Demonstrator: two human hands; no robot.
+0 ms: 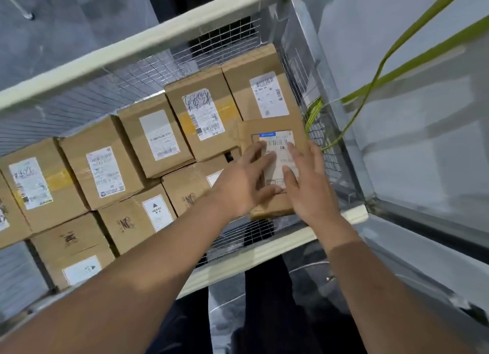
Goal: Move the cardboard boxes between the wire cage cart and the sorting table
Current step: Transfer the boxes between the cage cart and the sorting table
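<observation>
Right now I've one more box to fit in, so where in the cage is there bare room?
Barely any. The only open patch is the mesh between the near rail and the small box under the left hand and right hand. A narrow dark gap opens at that box's left edge. Elsewhere the boxes stand packed edge to edge.
</observation>
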